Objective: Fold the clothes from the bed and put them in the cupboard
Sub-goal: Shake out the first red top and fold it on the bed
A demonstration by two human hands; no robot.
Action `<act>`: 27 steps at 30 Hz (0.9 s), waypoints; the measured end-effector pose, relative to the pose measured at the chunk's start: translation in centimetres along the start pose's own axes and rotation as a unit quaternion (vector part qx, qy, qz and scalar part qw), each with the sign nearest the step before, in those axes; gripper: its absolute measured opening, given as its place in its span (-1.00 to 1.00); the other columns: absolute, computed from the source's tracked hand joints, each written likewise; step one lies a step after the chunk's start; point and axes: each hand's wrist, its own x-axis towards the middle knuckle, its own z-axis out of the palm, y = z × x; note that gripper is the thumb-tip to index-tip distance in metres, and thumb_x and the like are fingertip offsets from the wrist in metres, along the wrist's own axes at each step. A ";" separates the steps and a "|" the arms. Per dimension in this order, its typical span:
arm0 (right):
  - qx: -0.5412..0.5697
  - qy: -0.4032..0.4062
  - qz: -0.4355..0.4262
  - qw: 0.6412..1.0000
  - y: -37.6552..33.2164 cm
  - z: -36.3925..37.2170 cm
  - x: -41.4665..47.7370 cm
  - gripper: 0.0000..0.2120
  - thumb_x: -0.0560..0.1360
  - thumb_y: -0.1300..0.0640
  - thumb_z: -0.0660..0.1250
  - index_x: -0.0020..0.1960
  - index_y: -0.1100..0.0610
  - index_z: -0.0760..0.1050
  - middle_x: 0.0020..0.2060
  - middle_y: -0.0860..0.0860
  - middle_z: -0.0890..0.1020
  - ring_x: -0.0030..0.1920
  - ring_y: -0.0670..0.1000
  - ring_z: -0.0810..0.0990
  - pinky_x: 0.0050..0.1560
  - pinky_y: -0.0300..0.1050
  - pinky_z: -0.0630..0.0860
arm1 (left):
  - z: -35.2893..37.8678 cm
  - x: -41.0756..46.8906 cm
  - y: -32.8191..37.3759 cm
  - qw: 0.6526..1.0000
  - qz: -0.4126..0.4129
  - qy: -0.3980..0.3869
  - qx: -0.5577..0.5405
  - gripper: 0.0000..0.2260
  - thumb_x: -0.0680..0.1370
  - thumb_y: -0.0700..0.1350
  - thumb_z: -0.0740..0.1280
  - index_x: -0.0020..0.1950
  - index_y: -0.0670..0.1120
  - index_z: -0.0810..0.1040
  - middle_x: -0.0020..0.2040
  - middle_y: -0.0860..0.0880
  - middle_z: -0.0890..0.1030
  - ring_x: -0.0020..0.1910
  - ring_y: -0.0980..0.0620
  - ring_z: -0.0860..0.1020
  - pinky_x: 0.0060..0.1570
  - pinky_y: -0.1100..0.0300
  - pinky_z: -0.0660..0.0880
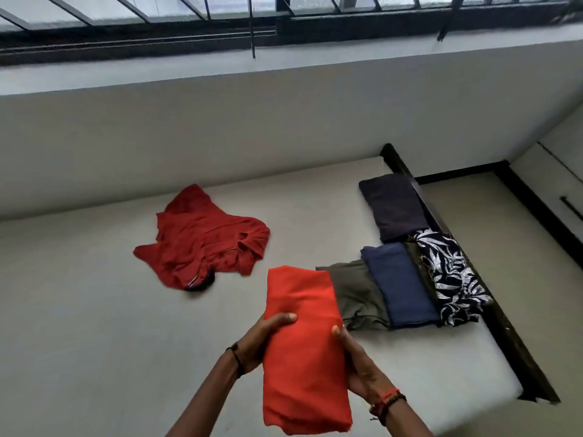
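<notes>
I hold a folded orange-red garment (pixel 303 342) above the bed (pixel 94 310). My left hand (pixel 262 339) grips its left edge with the thumb on top, and my right hand (pixel 356 364) grips its right edge. An unfolded dark red shirt (pixel 202 241) lies spread on the bed further back. At the bed's right side lie folded clothes: an olive piece (pixel 356 291), a blue piece (pixel 400 285), a black-and-white leaf-print piece (pixel 451 279) and a dark navy piece (pixel 394 206).
The bed's dark frame (pixel 504 335) runs along its right side, with pale floor (pixel 489 216) beyond. A cupboard door with a dark handle (pixel 571 206) stands at the far right. A grey wall (pixel 252 127) and a barred window (pixel 220 14) are behind the bed.
</notes>
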 end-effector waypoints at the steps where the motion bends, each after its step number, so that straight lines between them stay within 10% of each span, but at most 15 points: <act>1: 0.000 0.006 -0.010 1.000 -0.6 -0.8 0.4 0.01 0.04 -0.02 0.69 0.41 0.01 0.33 0.25 0.13 0.56 0.23 0.16 0.55 0.07 0.07 0.57 | 0.2 1.0 0.2 1.000 0.011 0.010 -0.005 -0.43 0.33 0.03 0.45 0.30 -0.07 0.45 0.13 -0.08 0.64 0.10 -0.06 0.62 0.03 0.11 0.56; 6: -0.037 0.032 -0.033 0.998 -4.1 -5.7 3.3 -0.05 0.12 0.20 0.64 0.41 -0.07 0.30 0.23 0.07 0.59 0.21 0.13 0.58 0.01 0.00 0.58 | 1.9 7.6 0.7 0.997 0.021 0.060 -0.035 -0.40 0.38 0.07 0.45 0.37 -0.02 0.38 0.20 -0.05 0.60 0.17 -0.07 0.58 0.20 -0.03 0.50; 16: -0.158 0.072 -0.072 0.982 -18.2 -16.6 12.4 -0.07 0.17 0.03 0.61 0.42 -0.24 0.24 0.32 -0.04 0.49 0.22 -0.01 0.57 0.06 -0.12 0.56 | 8.2 22.0 3.6 0.994 0.007 0.061 -0.088 -0.36 0.35 -0.08 0.48 0.38 0.09 0.31 0.23 -0.01 0.58 0.16 -0.04 0.59 0.06 0.06 0.56; 27: -0.282 0.058 -0.174 0.942 -33.3 -22.0 28.8 -0.23 0.44 0.39 0.37 0.52 0.01 0.13 0.35 0.00 0.44 0.29 -0.03 0.48 0.28 -0.14 0.45 | 6.8 41.1 14.5 0.980 0.147 0.126 -0.048 -0.37 0.48 -0.24 0.40 0.47 0.06 0.23 0.31 -0.05 0.49 0.21 -0.06 0.53 0.12 0.06 0.53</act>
